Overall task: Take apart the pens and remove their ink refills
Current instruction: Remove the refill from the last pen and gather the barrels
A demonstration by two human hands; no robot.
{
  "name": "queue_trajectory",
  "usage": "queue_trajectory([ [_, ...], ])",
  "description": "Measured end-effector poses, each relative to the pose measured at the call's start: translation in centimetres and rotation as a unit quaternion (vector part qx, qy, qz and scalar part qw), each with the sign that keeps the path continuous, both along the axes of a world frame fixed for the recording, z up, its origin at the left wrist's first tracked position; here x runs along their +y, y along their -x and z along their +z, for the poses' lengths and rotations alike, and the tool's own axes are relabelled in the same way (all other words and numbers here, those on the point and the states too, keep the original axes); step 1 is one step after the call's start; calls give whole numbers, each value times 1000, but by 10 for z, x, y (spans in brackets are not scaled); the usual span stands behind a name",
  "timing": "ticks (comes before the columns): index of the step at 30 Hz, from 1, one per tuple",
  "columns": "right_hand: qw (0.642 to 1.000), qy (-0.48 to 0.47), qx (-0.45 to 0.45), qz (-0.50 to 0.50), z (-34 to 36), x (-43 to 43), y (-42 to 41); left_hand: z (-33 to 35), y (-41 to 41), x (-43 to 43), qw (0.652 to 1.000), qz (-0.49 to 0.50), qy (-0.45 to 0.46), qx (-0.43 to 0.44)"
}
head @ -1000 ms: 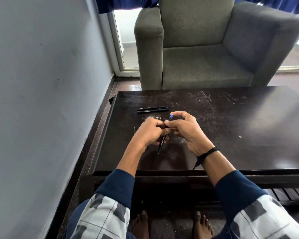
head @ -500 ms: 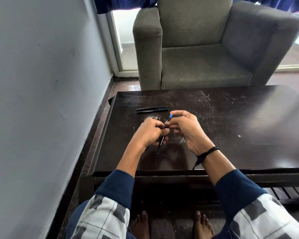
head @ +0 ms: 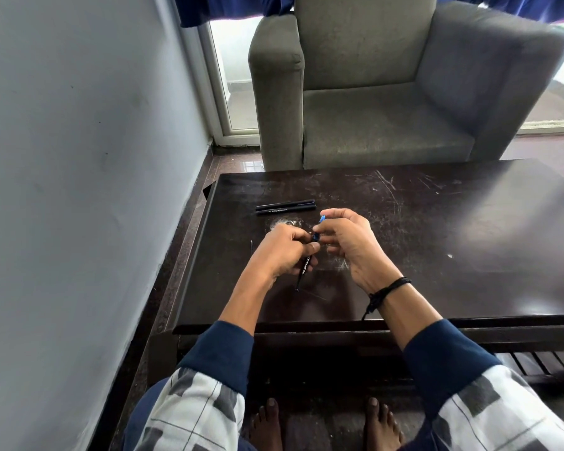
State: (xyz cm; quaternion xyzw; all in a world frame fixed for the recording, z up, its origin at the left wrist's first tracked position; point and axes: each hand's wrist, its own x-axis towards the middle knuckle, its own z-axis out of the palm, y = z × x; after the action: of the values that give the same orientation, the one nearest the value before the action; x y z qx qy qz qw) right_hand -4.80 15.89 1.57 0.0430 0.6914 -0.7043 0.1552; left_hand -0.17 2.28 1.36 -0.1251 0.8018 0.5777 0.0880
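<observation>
Our curled left hand grips the black pen barrel; our raised right hand pinches its blue end piece.

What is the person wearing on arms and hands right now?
The left sleeve and right sleeve are white with grey checks, each ending in a navy cuff. A black cord bracelet with a dangling end circles the right wrist. The left hand and right hand are bare, no gloves.

Right hand has eased away from left hand.
</observation>
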Motion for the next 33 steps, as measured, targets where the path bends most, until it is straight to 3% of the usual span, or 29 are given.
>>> queue_trajectory([
  [33, 1000, -12, 19, 9, 0, 0, -1, 0, -1, 2, 1000, -8, 15, 4],
])
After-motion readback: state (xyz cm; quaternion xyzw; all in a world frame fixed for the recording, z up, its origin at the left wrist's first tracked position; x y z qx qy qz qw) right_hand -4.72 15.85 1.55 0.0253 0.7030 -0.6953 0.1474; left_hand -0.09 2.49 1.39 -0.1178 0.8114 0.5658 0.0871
